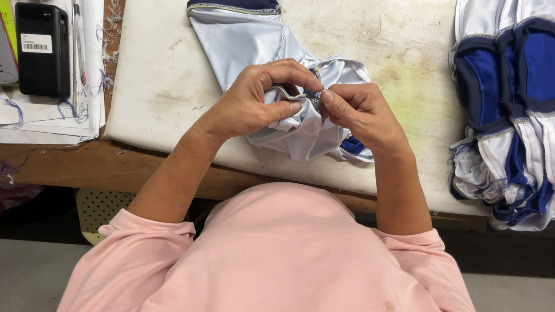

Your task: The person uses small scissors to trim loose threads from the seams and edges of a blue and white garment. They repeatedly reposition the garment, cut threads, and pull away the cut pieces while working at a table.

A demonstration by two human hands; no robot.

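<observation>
While both hands meet over the middle of the white padded counter (168, 74), the person holds a pale silver-grey garment (252, 37) with dark blue trim bunched between them. The left hand (255, 101) is curled shut on the cloth: its thumb lies across a fold and its fingers arch over the top, pinching a stitched hem edge. The right hand (359, 113) is likewise closed in a tight grip on the same hem, thumb and forefinger pressed together just beside the left fingertips, so that the two hands are touching or very nearly so at the seam. Whether anything small sits between the right fingers cannot be told.

From the hands the garment runs up and to the left, lying flat on the counter, and ends in a dark blue band (235, 4) with light stitching along it. A bit of bright blue cloth shows below the right hand.

At the right edge of the counter lies a heap of like garments (520, 112), silver-grey with dark and bright blue parts, well apart from the hands. To the left, off the pad, a black phone (41, 48) rests on white sheets of paper (38, 124), with a pen (78, 35) just beside it and loose thread ends (111, 14) scattered near. Pink sleeves and a pink top (278, 257) fill the lower part of the view.
</observation>
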